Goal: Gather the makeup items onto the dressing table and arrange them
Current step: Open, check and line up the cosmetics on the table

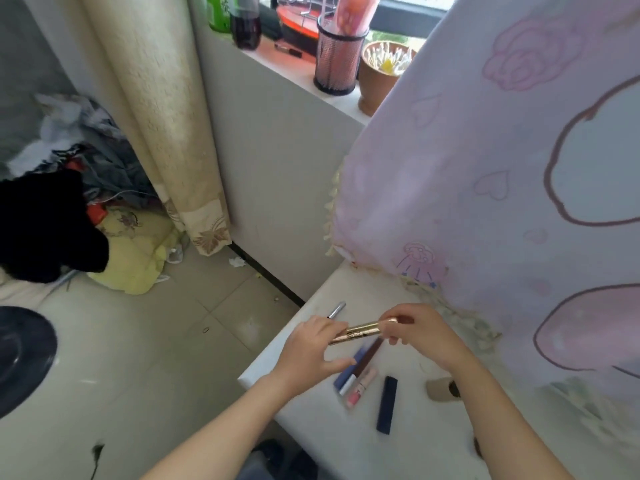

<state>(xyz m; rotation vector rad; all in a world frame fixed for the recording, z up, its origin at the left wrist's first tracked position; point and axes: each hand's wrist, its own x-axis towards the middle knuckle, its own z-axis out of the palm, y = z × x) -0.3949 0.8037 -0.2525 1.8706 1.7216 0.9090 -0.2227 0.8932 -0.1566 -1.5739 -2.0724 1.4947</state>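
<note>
Holding the shiny gold cylindrical makeup tube [358, 330] at lower centre, your left hand [311, 344] curls over one end and your right hand [420, 332] pinches the other. It hangs above the white dressing table [332, 438]. A navy rectangular stick [387, 405] and a pink gloss tube [360, 386] already lie there, so gathering looks well underway and arranging is likely left.

2 forearms bare to the elbows; bare left hand [311, 344], bare right hand [419, 336]
</note>
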